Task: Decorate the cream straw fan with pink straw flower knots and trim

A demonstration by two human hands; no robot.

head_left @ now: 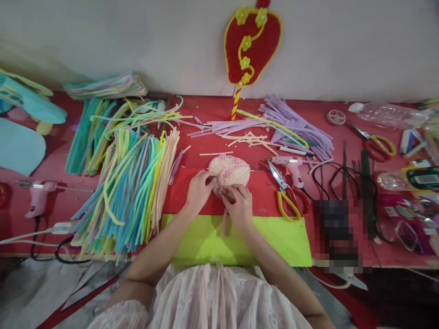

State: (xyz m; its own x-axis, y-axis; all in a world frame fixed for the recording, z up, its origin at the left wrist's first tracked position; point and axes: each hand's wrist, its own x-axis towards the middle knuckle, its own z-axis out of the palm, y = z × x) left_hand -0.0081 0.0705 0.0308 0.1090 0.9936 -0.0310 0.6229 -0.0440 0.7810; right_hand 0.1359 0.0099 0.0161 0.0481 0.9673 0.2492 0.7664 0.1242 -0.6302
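Two hands: both meet at the cream fan [230, 170], which lies on the red sheet [260, 196] mid-table [212, 109].
Left hand [198, 191]: grip pinching the cream fan's left edge, fingertips pressed together.
Right hand [240, 206]: grip curled tight over the cream fan's lower edge, at the top of the pink stem [224, 225].
Pink stem: runs down onto the green sheet [281, 237].
Left side: pile of coloured pipe cleaners [130, 192], near the left hand.
Right side: scissors [279, 183] just beside the red sheet; pink glue gun [290, 164] behind them.
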